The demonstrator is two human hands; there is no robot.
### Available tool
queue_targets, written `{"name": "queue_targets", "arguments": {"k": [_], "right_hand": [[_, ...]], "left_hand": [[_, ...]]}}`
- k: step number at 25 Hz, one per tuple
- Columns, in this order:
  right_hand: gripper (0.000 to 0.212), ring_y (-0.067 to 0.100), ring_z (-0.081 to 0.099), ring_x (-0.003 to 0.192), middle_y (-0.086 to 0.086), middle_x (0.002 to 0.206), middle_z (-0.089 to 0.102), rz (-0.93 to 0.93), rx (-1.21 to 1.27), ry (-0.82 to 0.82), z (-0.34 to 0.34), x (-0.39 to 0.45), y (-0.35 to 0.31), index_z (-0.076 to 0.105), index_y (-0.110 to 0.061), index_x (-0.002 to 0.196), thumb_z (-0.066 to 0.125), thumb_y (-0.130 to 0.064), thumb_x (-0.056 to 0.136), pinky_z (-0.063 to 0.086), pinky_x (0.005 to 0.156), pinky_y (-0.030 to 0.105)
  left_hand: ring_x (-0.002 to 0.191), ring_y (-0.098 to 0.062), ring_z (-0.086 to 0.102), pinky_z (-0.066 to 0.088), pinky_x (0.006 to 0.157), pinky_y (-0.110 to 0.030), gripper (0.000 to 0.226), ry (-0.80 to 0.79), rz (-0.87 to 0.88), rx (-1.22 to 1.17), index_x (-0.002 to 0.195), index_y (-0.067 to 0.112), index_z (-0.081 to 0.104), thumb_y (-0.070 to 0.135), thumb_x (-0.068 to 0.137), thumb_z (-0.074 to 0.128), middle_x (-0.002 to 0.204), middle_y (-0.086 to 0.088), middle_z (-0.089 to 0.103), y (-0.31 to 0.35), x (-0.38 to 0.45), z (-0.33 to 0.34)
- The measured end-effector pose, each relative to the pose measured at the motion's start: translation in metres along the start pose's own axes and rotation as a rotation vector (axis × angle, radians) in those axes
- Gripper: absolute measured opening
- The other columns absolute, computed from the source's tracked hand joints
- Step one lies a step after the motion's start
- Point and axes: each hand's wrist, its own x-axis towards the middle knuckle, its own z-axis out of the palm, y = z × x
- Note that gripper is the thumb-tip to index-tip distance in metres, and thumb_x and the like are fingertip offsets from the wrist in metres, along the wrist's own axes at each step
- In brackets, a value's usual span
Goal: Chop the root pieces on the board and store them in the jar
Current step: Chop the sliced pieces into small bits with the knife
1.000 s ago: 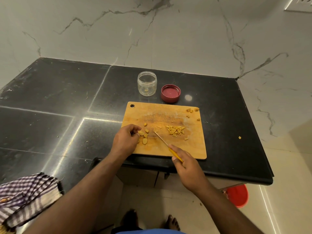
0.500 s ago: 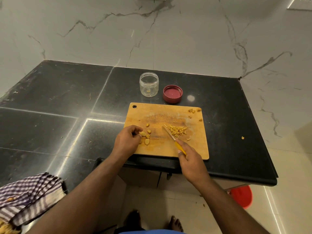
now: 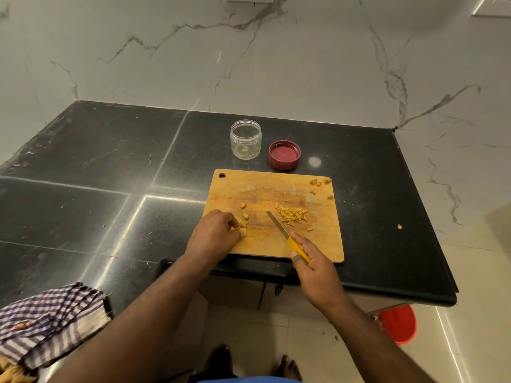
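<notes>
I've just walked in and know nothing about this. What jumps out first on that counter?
A pale wooden chopping board lies on the black stone counter, strewn with yellow chopped root slivers. The right hand grips a yellow-handled knife over the board, while the left hand pinches a chunkier root piece. Behind the board stand a clear round jar and its red lid.

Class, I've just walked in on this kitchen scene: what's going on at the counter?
A person is cutting up yellow root pieces on a wooden board. The left hand pinches a root piece at the board's near left, while the right hand holds a yellow-handled knife, blade pointing toward a pile of thin cut strips. Behind the board stand an open jar, almost empty, and its red lid. Nothing is stored yet.
</notes>
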Motion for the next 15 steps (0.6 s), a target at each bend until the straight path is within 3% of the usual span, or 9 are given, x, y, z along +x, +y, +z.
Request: {"name": "queue_targets", "arguments": {"k": [4,9,15], "right_hand": [[0.043,-0.002,0.039,0.129,-0.020,0.138,0.044,0.005,-0.005,-0.004,-0.001,-0.002,-0.001,0.046,-0.033,0.143,0.049,-0.022,0.102,0.033,0.103,0.018],[0.043,-0.002,0.041,0.127,-0.019,0.139,0.046,0.024,-0.011,-0.015,-0.003,-0.010,0.005,0.045,-0.036,0.143,0.050,-0.025,0.101,0.035,0.101,0.017],[0.042,0.003,0.053,0.116,-0.012,0.130,0.055,0.070,0.027,0.054,-0.014,-0.015,0.001,0.045,-0.040,0.141,0.049,-0.026,0.101,0.047,0.097,0.026]], "left_hand": [[0.092,-0.011,0.053,0.042,0.074,-0.026,0.012,-0.020,0.063,0.024,0.096,0.029,0.066,0.030,0.087,0.074,0.100,0.009,0.055,0.006,-0.002,0.000],[0.083,-0.008,0.055,0.040,0.065,-0.020,0.010,-0.067,0.124,-0.084,0.093,0.027,0.060,0.020,0.091,0.066,0.098,0.010,0.063,0.014,0.000,0.001],[0.096,-0.010,0.058,0.047,0.079,-0.025,0.019,-0.124,0.158,-0.087,0.109,0.026,0.070,0.014,0.097,0.061,0.108,0.006,0.069,0.047,0.035,0.014]]}}
